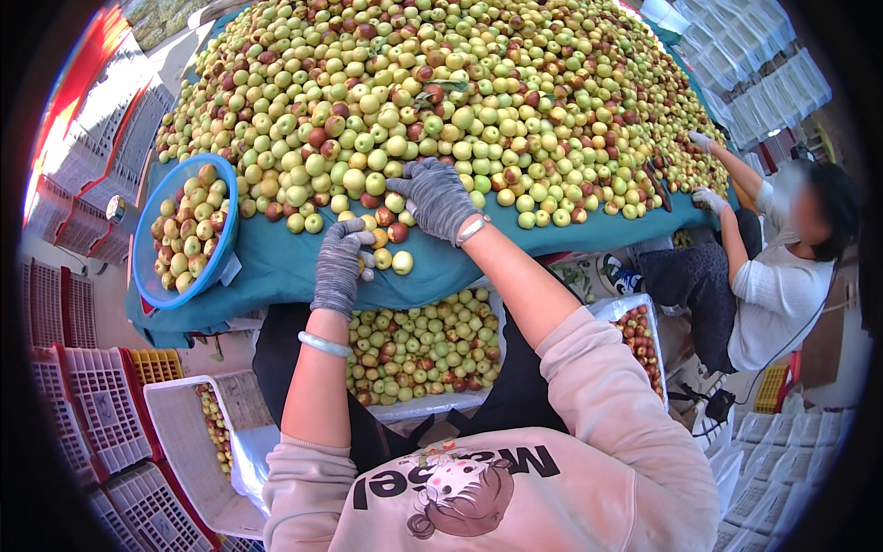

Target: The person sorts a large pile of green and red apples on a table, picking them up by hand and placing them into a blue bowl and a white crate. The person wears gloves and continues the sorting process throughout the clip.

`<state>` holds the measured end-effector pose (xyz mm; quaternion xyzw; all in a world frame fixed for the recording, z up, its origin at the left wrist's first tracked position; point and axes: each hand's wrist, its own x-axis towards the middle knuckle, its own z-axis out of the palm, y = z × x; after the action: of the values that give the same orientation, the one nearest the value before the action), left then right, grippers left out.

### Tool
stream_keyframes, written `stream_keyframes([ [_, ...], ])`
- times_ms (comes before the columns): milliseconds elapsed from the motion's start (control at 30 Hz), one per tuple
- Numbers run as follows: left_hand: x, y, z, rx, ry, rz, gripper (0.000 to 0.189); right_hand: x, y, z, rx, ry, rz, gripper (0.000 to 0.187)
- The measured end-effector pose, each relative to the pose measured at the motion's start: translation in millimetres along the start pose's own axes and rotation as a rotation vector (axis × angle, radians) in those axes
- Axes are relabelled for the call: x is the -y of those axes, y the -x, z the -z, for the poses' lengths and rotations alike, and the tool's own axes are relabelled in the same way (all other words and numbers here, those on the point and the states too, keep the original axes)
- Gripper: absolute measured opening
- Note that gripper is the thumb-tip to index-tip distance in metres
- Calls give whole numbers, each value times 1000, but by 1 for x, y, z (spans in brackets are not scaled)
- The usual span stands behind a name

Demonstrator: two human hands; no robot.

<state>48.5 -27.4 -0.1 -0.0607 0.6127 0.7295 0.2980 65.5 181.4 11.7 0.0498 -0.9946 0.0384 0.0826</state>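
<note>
A large heap of green and reddish-brown jujubes (414, 90) covers a table draped with teal cloth (276, 265). My left hand (341, 259), in a grey knit glove, is at the cloth's front edge with its fingers curled around a yellowish fruit, partly hidden. My right hand (434, 196), gloved alike, rests on the heap's near edge, fingers bent over the fruit; whether it grips one is hidden. Several loose jujubes (402, 262) lie between my hands. Below, between my legs, stands a lined crate of jujubes (428, 345).
A blue plastic basket (233, 241) of browner jujubes stands at the table's left corner. A white crate (186, 455) holds some fruit at lower left, near stacked crates (103, 407). A co-worker (779, 262) sits at right, both gloved hands at the heap, beside a crate of red jujubes (641, 345).
</note>
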Motion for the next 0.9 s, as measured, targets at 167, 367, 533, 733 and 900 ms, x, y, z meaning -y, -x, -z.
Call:
stream_keyframes([
  [167, 11, -6, -1, -68, 7, 19, 33, 17, -3, 7, 151, -11, 7, 45],
  [367, 13, -3, -7, -28, -9, 16, 36, 25, -2, 12, 245, -40, -18, 52],
  [533, 13, -7, -6, -63, -34, -13, 32, 24, 1, 26, 407, -170, -64, 48],
  [733, 7, 1, -8, -37, 68, -142, 21, -4, 6, 31, 224, -439, -251, 38],
  [900, 2, 7, -16, 242, 446, 14, 34, 27, 11, 34, 151, -838, 39, 38],
])
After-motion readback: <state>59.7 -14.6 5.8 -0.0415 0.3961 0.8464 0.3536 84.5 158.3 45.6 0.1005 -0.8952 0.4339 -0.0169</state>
